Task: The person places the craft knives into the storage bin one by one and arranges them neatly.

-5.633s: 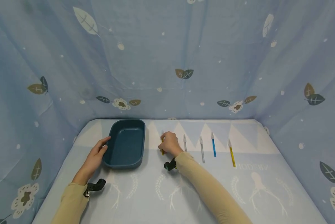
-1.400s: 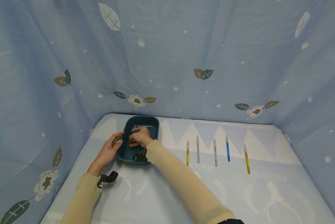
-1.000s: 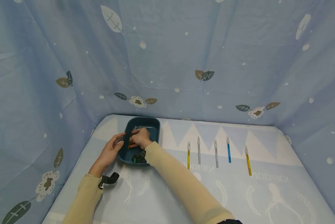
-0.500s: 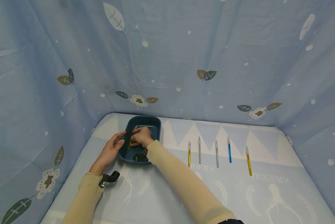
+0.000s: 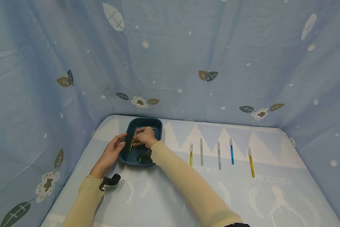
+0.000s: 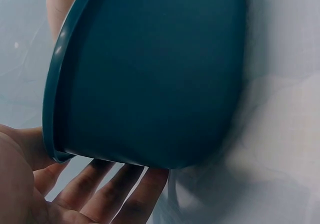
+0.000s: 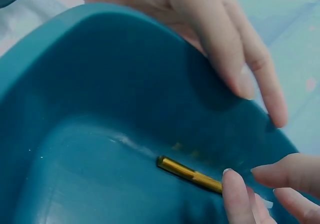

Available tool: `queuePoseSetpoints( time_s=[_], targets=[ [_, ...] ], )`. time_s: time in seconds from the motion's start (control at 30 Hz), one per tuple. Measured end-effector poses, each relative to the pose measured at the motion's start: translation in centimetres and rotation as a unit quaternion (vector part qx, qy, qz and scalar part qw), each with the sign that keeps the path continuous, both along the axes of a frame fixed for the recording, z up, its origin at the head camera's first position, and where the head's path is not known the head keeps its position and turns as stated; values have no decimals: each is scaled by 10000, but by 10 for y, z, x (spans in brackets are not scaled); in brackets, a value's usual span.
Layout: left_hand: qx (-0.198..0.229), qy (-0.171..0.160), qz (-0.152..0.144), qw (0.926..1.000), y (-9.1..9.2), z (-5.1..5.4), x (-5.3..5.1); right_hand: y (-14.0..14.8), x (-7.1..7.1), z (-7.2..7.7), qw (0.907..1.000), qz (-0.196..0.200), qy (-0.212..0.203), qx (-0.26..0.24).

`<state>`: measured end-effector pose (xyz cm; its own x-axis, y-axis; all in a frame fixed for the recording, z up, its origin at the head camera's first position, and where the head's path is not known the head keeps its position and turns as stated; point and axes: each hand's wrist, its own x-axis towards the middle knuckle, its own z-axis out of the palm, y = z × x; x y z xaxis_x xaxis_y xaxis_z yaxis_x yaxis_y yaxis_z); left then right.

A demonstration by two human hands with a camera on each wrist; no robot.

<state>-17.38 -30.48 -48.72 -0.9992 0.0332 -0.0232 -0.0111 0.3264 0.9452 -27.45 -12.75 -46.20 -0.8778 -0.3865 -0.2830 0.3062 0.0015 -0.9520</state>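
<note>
A gold craft knife (image 7: 192, 175) with a clear cap lies on the floor of the dark teal tray (image 5: 130, 161), near its left wall. My right hand (image 5: 146, 137) is inside the tray above the knife's capped end. In the right wrist view its fingertips (image 7: 272, 175) are parted around that end, and the thumb hides part of it. My left hand (image 5: 109, 156) rests against the tray's left side. Its fingers (image 6: 142, 196) touch the outer wall in the left wrist view, rather straight.
Right of the tray a row of capped craft knives lies on the table: gold (image 5: 191, 156), silver (image 5: 201, 154), another silver knife (image 5: 219, 157), blue (image 5: 232, 154) and another gold one (image 5: 252, 165). A patterned curtain (image 5: 170, 63) rises behind the table.
My right hand has carried a gold craft knife from the table into the tray and let go, its fingers now parted and slightly back. The left hand stays at the tray's side.
</note>
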Motion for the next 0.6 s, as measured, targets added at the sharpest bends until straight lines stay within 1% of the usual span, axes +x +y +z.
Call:
queuePoseSetpoints(
  time_s=[0.17, 0.37, 0.47, 0.6],
  targets=[
    [-58, -28, 2, 10000, 0, 0, 0, 7, 1, 13, 10000, 8, 69, -26],
    [-121, -38, 24, 9999, 1, 2, -1, 15, -1, 33, 9999, 57, 132, -82],
    [-110, -16, 26, 9999, 1, 2, -2, 19, -2, 43, 9997, 178, 146, -96],
    [-121, 10, 24, 9999, 2, 2, -2, 28, 0, 56, 9987, 354, 365, -1]
  ],
)
